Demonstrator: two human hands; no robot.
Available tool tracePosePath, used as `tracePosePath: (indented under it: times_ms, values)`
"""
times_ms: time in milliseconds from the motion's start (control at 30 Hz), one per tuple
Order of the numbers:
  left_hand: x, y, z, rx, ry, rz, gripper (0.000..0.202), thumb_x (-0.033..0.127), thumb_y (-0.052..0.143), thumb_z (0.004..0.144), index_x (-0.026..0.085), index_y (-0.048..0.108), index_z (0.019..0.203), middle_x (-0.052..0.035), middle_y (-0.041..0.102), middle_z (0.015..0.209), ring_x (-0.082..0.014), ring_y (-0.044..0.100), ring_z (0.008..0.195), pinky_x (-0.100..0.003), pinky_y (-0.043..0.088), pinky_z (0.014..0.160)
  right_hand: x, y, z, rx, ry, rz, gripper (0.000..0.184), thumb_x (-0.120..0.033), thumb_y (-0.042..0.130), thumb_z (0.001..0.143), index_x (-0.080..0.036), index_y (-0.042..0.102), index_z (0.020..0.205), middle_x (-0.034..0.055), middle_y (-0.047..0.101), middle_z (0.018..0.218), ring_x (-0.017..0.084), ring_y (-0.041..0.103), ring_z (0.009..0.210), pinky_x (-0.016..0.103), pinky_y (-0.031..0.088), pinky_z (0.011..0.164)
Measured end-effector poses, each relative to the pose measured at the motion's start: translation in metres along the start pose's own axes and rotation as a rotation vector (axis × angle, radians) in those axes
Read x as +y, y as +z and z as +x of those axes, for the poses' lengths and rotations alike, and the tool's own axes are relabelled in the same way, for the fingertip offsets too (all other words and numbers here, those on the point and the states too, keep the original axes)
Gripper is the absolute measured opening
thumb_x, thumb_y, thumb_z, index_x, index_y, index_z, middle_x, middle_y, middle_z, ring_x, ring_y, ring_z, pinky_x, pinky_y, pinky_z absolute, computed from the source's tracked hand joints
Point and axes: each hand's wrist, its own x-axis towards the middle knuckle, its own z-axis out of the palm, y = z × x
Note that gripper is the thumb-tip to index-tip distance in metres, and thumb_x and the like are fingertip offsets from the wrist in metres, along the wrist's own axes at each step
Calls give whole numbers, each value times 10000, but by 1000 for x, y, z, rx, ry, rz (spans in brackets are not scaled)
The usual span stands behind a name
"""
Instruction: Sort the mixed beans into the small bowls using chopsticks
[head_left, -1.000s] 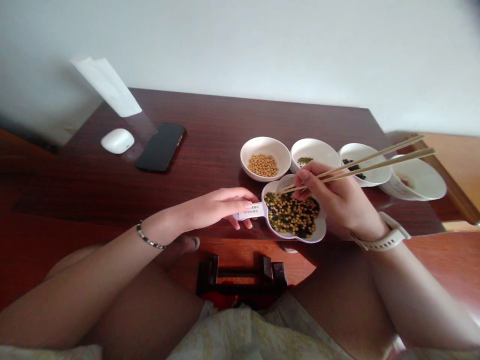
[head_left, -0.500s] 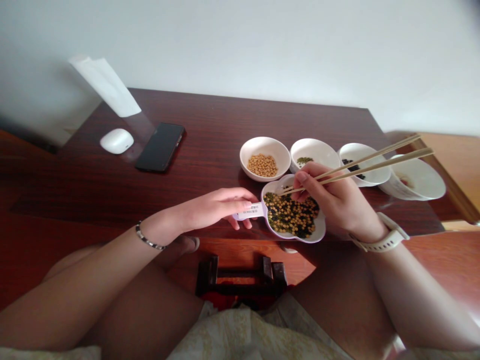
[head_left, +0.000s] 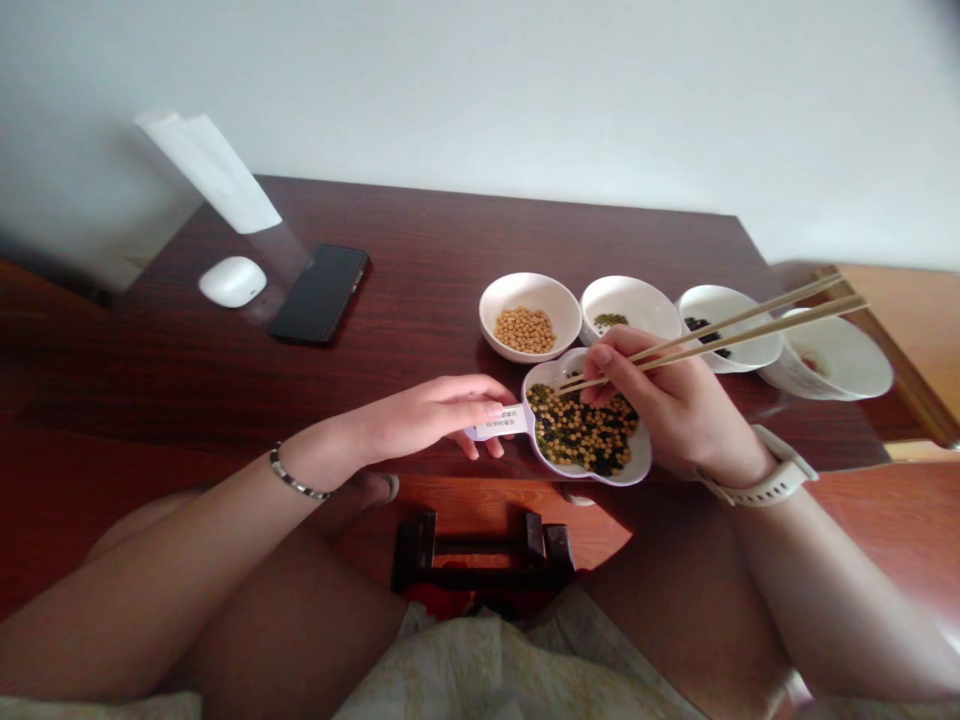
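My left hand (head_left: 427, 418) is shut on the labelled handle (head_left: 499, 423) of a lobed white dish (head_left: 639, 455) with a lilac rim. The dish holds mixed soybeans, green beans and black beans (head_left: 581, 430). My right hand (head_left: 656, 395) grips bamboo chopsticks (head_left: 750, 330), whose tips sit over the dish's upper left. No bean shows clearly between the tips. Behind the dish stand white bowls of soybeans (head_left: 529, 285), green beans (head_left: 630, 290) and black beans (head_left: 709, 300). Another white bowl (head_left: 862, 350) sits at the far right, partly behind the chopsticks.
The bowls and dish stand on a dark reddish-wood table (head_left: 420, 260). A black phone (head_left: 320, 293), a white mouse (head_left: 232, 282) and a tall white paper sleeve (head_left: 206, 170) are at the back left. A small dark wooden stand (head_left: 480, 550) sits on the floor below.
My right hand and the chopsticks have shifted slightly left, with the tips dipping a little lower over the dish. My left hand and the dish have barely moved.
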Motion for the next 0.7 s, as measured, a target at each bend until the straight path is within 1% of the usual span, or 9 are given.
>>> tracePosePath:
  times_ms: [200,333,433,533,600,667,700]
  values:
    - [-2,0,0,2,-4,4,374,461,615,1123,197,688,1377,-110,818,1164,-257,794,1034,-347,621,831,2,-2,-1,45,-8,20,358,-488,564,1157,-239,683,929,35,690,842,211,671,776,374,510,715]
    - [-1,0,-1,6,-7,13,379,458,609,1125,196,683,1390,-112,813,1207,-255,795,1042,-348,620,842,3,-6,-2,126,-24,72,355,-502,603,1138,-246,702,914,28,723,818,205,718,770,350,554,716]
    - [0,0,-3,6,-12,33,381,469,613,1123,192,689,1373,-105,817,1181,-239,792,999,-342,612,850,3,-10,-2,270,-8,149,339,-509,652,1111,-247,713,905,30,737,793,200,736,721,329,590,678]
    - [1,-1,-5,11,-19,44,385,479,616,1121,190,691,1364,-99,824,1154,-222,781,938,-342,606,846,1,-17,-1,483,-5,173,311,-478,692,1089,-250,724,878,42,733,790,195,727,668,317,585,624]
    - [0,-1,-6,15,-20,39,393,485,615,1120,189,690,1367,-101,827,1149,-223,777,931,-344,606,838,0,-22,0,600,-21,154,296,-443,710,1076,-253,732,851,50,707,787,196,714,654,326,586,620]
    - [-1,-1,-6,15,-19,35,392,488,616,1119,191,692,1363,-101,828,1144,-226,780,937,-342,605,834,0,-26,0,662,-36,133,290,-436,718,1068,-257,743,841,58,687,799,202,712,667,344,603,640]
    - [-1,-1,-6,14,-18,34,390,488,618,1118,193,693,1362,-99,828,1139,-228,783,941,-340,605,835,0,-28,-1,669,-38,124,289,-447,719,1065,-261,750,847,63,688,814,208,715,681,356,615,652]
